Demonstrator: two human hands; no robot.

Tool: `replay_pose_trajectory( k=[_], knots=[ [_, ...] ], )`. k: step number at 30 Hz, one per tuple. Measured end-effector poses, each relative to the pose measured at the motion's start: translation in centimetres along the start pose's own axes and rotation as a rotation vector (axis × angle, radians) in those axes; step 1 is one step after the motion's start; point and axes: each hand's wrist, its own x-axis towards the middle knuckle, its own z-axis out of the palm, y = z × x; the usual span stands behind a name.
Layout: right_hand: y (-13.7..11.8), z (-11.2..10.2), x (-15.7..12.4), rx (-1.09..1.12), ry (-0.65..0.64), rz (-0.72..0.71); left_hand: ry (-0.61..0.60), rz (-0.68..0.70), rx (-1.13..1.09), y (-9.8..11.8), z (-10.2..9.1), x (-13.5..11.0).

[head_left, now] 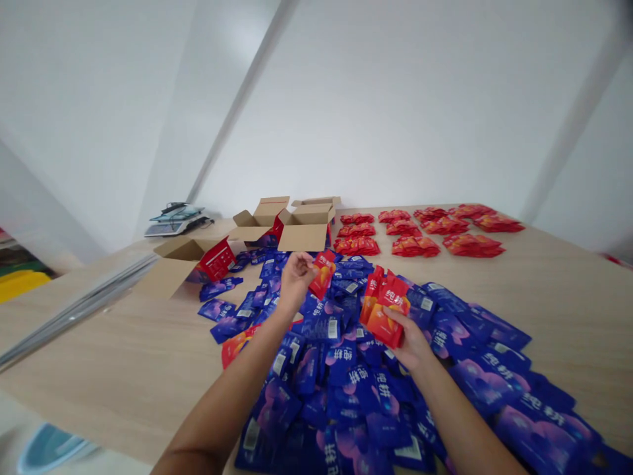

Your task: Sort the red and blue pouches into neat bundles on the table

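Observation:
My left hand (297,276) pinches a single red-orange packet (323,273) above the heap, its fingers closed at the packet's left edge. My right hand (409,340) is wrapped round a small bunch of red packets (389,311), fanned slightly with the printed faces toward me. Under both hands spreads a large heap of blue-purple packets (346,379). Another red packet (236,344) lies on the heap's left side, partly hidden by my left forearm.
Red packets lie in several stacked piles (414,246) at the back right of the wooden table (148,369). Open cardboard boxes (304,236) stand behind the heap, one more box (171,270) at left. A scale (173,225), grey strips (89,307) and a blue basin (49,445) are on the left.

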Motion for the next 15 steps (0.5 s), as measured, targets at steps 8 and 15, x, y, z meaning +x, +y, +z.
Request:
replay_pose_trajectory(
  k=[8, 15],
  knots=[
    [-0.2, 0.3, -0.5, 0.061, -0.131, -0.033, -0.035, 0.022, -0.044, -2.4, 9.6, -6.9],
    [0.2, 1.1, -0.9, -0.172, -0.113, -0.141, -0.142, -0.316, -0.152, -2.1, 8.5, -4.7]
  ],
)
